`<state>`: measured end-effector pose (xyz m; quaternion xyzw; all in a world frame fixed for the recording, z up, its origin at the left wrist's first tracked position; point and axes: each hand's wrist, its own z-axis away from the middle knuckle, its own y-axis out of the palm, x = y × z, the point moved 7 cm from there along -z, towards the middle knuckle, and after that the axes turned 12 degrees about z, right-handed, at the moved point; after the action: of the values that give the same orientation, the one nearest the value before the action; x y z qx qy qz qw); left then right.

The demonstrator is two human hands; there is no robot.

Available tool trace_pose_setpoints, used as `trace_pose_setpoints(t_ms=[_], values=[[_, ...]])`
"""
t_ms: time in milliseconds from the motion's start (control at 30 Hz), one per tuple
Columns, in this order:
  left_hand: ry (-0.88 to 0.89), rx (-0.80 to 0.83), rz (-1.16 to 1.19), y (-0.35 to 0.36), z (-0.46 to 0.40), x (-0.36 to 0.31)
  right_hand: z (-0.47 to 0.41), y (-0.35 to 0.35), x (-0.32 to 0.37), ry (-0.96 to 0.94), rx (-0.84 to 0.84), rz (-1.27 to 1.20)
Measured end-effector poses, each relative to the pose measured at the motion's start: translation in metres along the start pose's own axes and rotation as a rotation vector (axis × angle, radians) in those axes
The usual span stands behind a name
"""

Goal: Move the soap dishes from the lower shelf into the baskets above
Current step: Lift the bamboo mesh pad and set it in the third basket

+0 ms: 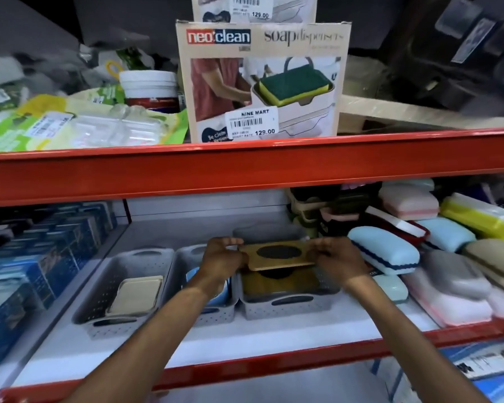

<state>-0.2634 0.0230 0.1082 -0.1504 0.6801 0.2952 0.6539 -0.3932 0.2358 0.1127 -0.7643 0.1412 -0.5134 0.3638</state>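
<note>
Centrally, open shelf surrounds three baskets; the red beam hangs close above. Both hands, left and right, pinch the dish by its ends, above the right basket.

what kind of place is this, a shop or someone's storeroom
Most likely a shop's housewares aisle. A boxed soap dispenser carries a barcode price sticker reading "NINE MART 129.00", the shelves have red metal edges, and many soap cases are stacked like stock.
</note>
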Motion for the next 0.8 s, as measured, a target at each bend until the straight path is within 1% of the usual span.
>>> trace_pose_setpoints(t_ms=[67,133,200,300,467,567,633,700,800], values=[[0.019,0.010,-0.064,0.003,-0.005,-0.002,-0.001,0.001,0.002,-0.063,0.075,0.000],[0.044,0.054,-0.134,0.009,-0.004,-0.007,-0.002,0.001,0.005,-0.116,0.127,-0.012],[0.060,0.109,-0.184,0.015,-0.004,-0.008,-0.003,0.002,0.005,-0.151,0.179,0.045],[0.078,0.192,-0.266,0.022,-0.001,-0.006,-0.007,0.005,0.010,-0.249,0.169,0.168],[0.284,0.267,-0.686,0.035,0.004,-0.007,-0.013,0.009,0.013,-0.321,0.166,0.294],[0.340,0.261,-0.847,0.041,0.010,-0.006,-0.015,0.012,0.015,-0.381,0.189,0.424],[0.360,0.250,-0.954,0.041,0.016,-0.005,-0.014,0.014,0.019,-0.417,0.195,0.462],[0.370,0.244,-0.952,0.040,0.020,-0.004,-0.012,0.016,0.021,-0.417,0.192,0.432],[0.280,0.221,-0.912,0.039,0.019,0.001,-0.008,0.022,0.021,-0.440,0.178,0.448]])
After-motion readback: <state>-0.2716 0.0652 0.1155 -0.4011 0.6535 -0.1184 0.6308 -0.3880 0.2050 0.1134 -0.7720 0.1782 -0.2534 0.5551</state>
